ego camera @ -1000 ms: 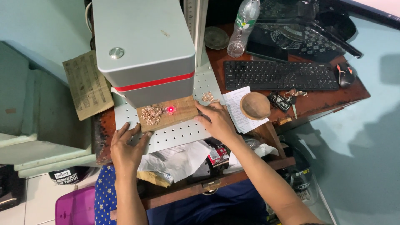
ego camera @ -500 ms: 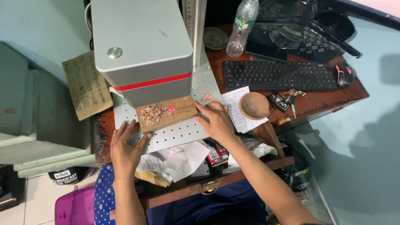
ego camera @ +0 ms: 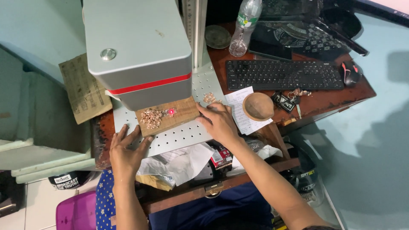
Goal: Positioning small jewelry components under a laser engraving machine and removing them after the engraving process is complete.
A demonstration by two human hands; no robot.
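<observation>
A small wooden board (ego camera: 181, 114) lies on a perforated metal plate (ego camera: 179, 138) under a grey machine head (ego camera: 136, 51) with a red stripe. A red light spot (ego camera: 171, 111) glows on the board beside a pile of small golden metal pieces (ego camera: 150, 118). My left hand (ego camera: 127, 151) rests flat on the plate with spread fingers, touching the board's near-left corner. My right hand (ego camera: 220, 123) touches the board's right end, fingers loosely bent. More golden pieces (ego camera: 209, 98) lie just beyond that hand.
A white paper slip (ego camera: 240, 108) and a round wooden bowl (ego camera: 257, 106) sit right of the plate. Behind are a black keyboard (ego camera: 283, 74), a mouse (ego camera: 349, 70), keys (ego camera: 285, 100) and a plastic bottle (ego camera: 245, 27). An open drawer with crumpled paper (ego camera: 185, 162) lies below.
Both hands stay at the board's ends; the board has shifted slightly under the machine head and the red spot still sits on it.
</observation>
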